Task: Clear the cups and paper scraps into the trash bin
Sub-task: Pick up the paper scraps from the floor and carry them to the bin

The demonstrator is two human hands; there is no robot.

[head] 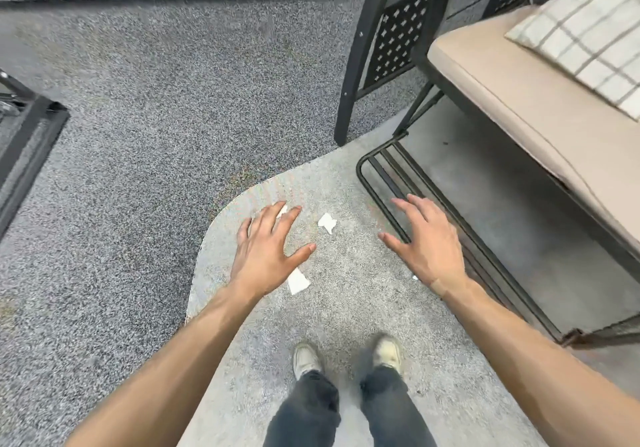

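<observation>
White paper scraps lie on a light grey rug [346,308]. One scrap [327,222] rests between my two hands. A second scrap [298,282] lies just below my left hand's thumb. A third scrap [283,211] shows partly between my left hand's fingers. A tiny white bit [415,277] peeks out beside my right wrist. My left hand [268,252] hovers palm down with fingers spread, holding nothing. My right hand [427,242] is also spread and empty, near the bench frame. No cup or trash bin is in view.
A bench with a tan cushion [512,100] and a checked pillow [588,27] stands at the right on a black metal frame [381,183]. A black chair leg [349,100] stands behind the rug. Dark speckled carpet [138,134] spreads left; another black frame [24,141] sits at the left edge.
</observation>
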